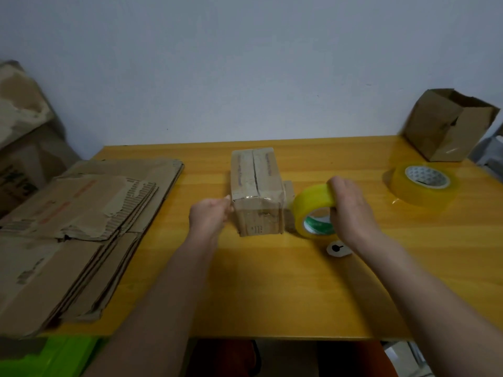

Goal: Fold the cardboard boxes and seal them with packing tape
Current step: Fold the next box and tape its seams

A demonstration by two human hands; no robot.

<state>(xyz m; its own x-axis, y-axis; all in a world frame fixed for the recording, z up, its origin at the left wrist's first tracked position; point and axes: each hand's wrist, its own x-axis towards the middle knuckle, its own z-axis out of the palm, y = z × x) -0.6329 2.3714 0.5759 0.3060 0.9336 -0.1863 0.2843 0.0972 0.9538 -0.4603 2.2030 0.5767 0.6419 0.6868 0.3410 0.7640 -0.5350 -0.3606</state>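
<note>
A small folded cardboard box [257, 191] stands in the middle of the yellow table [272, 281], its top flaps closed with a seam down the middle. My left hand [211, 214] touches the box's near left corner with curled fingers. My right hand [349, 210] grips a yellow roll of packing tape [310, 210] that stands on edge just right of the box. A short flap of the box shows between box and roll.
A stack of flattened cardboard boxes [81, 227] covers the table's left side. A second tape roll [424, 183] lies flat at the right, with an open cardboard box [446, 126] behind it. A small white object [337, 249] lies under my right wrist.
</note>
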